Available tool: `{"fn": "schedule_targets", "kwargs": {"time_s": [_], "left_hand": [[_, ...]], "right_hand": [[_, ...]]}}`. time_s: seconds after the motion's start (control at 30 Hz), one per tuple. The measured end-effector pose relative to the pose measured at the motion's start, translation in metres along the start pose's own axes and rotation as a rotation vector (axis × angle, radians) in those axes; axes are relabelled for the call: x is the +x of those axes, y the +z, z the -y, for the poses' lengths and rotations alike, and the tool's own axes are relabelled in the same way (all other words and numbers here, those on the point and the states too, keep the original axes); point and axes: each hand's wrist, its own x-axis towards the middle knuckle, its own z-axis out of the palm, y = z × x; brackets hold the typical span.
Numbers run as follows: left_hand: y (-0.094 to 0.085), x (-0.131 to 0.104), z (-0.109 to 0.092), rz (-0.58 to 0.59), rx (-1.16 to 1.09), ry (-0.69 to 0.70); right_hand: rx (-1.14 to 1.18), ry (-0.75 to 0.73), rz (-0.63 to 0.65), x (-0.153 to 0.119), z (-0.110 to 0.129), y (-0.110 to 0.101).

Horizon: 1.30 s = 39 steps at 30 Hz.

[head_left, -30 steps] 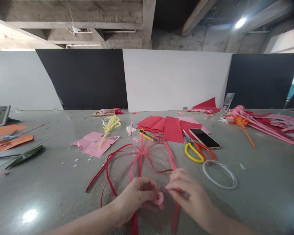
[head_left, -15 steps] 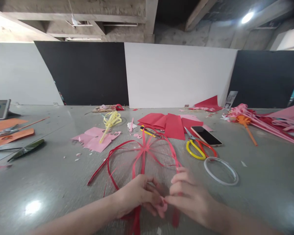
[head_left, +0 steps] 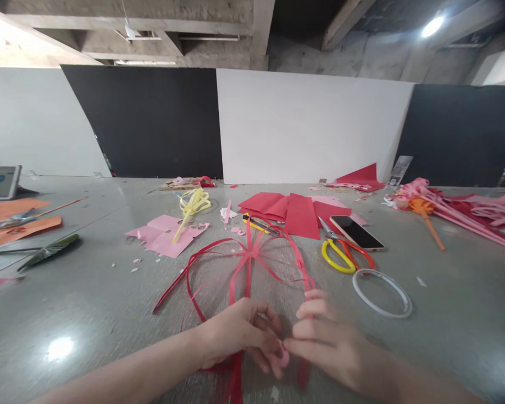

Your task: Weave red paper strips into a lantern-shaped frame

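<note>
My left hand [head_left: 250, 335] pinches a small curled pink paper piece [head_left: 283, 358] low in the middle of the view. From the right, my right hand [head_left: 330, 339] meets it, thumb and forefinger closed at the same piece, the other fingers loosely bent. Just beyond both hands a ring of red paper strips [head_left: 251, 255], joined at a centre point, arches over the table. Some strip ends run down beneath and between my hands, partly hidden by them.
Scissors [head_left: 339, 256] with yellow and red handles, a phone [head_left: 357, 233] and a white tape roll [head_left: 382, 293] lie to the right. Red paper [head_left: 302, 216] and a yellow cutter [head_left: 256, 223] are behind the strips. A yellow paper flower [head_left: 193, 203] rests on pink paper [head_left: 162, 234].
The pink piece has turned slightly between my fingers and shows its rounded curl more. Both hands stay almost in place; the view has shifted a little.
</note>
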Motion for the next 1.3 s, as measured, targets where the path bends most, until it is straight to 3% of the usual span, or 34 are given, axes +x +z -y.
{"fn": "schedule_targets", "kwargs": {"time_s": [0.5, 0.67, 0.8, 0.97, 1.1, 1.3], "left_hand": [[-0.001, -0.002, -0.002, 0.016, 0.000, 0.000], [0.001, -0.002, -0.001, 0.005, 0.034, 0.016], [0.002, 0.000, 0.001, -0.049, 0.017, 0.017], [-0.002, -0.001, -0.005, -0.175, -0.102, 0.037], [-0.005, 0.001, -0.013, -0.247, -0.198, 0.056], [-0.009, 0.016, -0.020, -0.249, -0.316, 0.188]], "right_hand": [[0.036, 0.017, -0.038, -0.003, 0.004, 0.003], [0.139, 0.135, -0.120, -0.001, 0.002, 0.005], [0.197, 0.226, -0.240, 0.005, 0.000, 0.002], [0.243, 0.316, -0.303, 0.018, 0.006, -0.015], [0.289, 0.308, -0.332, 0.024, 0.009, -0.025], [0.331, 0.212, -0.319, 0.029, 0.012, -0.027]]}}
